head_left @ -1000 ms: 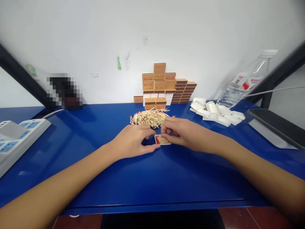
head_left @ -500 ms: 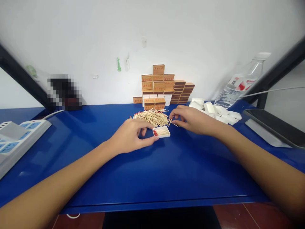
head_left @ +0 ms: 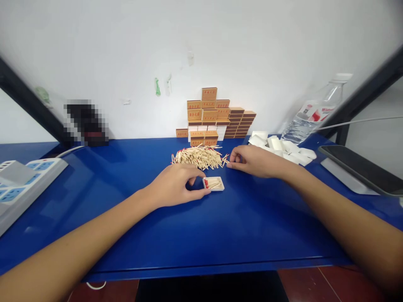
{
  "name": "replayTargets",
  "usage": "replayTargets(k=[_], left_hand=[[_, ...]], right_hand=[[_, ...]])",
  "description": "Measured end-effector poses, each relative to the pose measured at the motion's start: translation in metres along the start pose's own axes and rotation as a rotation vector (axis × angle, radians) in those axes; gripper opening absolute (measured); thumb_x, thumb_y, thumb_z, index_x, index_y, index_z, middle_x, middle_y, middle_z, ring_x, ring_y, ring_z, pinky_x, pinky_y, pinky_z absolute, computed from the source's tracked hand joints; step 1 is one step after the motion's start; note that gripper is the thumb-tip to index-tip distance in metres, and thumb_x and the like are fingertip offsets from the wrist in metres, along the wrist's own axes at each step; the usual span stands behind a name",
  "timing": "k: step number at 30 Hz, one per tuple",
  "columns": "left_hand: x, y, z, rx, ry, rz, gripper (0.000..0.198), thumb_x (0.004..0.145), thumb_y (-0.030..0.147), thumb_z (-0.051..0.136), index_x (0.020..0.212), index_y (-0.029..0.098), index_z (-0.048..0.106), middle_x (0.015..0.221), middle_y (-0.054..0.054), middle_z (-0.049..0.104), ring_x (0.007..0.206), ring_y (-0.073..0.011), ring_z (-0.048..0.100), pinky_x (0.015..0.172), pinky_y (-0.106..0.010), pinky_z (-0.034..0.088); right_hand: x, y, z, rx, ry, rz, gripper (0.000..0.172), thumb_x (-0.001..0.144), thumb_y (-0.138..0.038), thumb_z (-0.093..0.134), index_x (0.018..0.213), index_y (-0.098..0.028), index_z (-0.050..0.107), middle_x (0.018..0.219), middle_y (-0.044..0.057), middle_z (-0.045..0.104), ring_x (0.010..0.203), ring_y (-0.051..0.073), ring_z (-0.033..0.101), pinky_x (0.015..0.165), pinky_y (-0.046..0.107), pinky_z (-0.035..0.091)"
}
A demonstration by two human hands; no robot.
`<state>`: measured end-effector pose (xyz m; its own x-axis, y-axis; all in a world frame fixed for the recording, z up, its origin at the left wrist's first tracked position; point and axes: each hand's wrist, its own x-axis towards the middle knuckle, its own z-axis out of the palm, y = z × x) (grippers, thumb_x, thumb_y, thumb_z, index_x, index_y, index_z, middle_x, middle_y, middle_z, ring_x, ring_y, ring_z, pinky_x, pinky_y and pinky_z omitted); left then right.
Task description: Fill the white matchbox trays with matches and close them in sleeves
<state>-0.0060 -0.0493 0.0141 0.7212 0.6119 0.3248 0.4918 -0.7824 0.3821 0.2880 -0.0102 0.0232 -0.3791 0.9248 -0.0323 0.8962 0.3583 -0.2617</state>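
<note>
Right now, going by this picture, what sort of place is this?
Probably an indoor workstation: a blue table bearing a power strip and stacked matchboxes.

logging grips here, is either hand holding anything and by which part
Left hand: the white tray, by its left end. Right hand at the match pile: cannot tell.

This is an indoor spot for handwork at a desk; whether it belongs to a home, an office or a workshop cannot be told. The blue surface (head_left: 201, 239) backs onto a marked white wall (head_left: 126, 50). A heap of matches (head_left: 198, 157) lies before stacked matchboxes (head_left: 208, 114), with a power strip (head_left: 47, 174) left, a water bottle (head_left: 317, 110) far right, and reddish floor tiles (head_left: 308, 285) below the near edge.
</note>
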Motion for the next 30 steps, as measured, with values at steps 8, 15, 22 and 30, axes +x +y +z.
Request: replayTargets(k=[8,15,22,30], left_hand=[[-0.001,0.000,0.000,0.037,-0.032,-0.007,0.031,0.094,0.048,0.069,0.106,0.021,0.078,0.072,0.003,0.060,0.065,-0.0119,0.055,0.060,-0.028,0.039],[-0.001,0.001,0.000,0.059,-0.026,-0.022,0.031,0.093,0.048,0.069,0.104,0.021,0.077,0.072,0.003,0.062,0.065,-0.0122,0.056,0.060,-0.029,0.038],[0.001,-0.002,0.001,0.061,-0.035,-0.049,0.030,0.093,0.048,0.069,0.103,0.020,0.077,0.070,0.003,0.060,0.065,-0.0124,0.055,0.059,-0.029,0.039],[0.000,-0.002,0.003,0.070,-0.021,-0.035,0.032,0.093,0.049,0.070,0.101,0.018,0.077,0.072,0.001,0.061,0.064,-0.0125,0.055,0.060,-0.028,0.040]], right_hand=[[-0.002,0.006,-0.001,-0.016,-0.056,-0.064,0.030,0.100,-0.044,0.048,0.085,-0.021,0.059,0.086,0.009,0.069,0.074,0.021,0.059,0.069,0.035,0.041],[-0.011,0.001,-0.013,0.063,-0.027,-0.130,0.038,0.102,-0.055,0.044,0.091,-0.022,0.059,0.088,0.008,0.068,0.077,0.022,0.058,0.071,0.035,0.041],[-0.030,-0.040,-0.007,0.131,-0.074,-0.308,0.031,0.107,-0.047,0.042,0.097,-0.022,0.057,0.100,0.008,0.067,0.083,0.021,0.060,0.074,0.034,0.044],[-0.033,-0.062,0.008,-0.048,-0.002,-0.372,0.018,0.107,-0.029,0.046,0.100,-0.019,0.059,0.107,0.010,0.064,0.085,0.022,0.063,0.072,0.033,0.043]])
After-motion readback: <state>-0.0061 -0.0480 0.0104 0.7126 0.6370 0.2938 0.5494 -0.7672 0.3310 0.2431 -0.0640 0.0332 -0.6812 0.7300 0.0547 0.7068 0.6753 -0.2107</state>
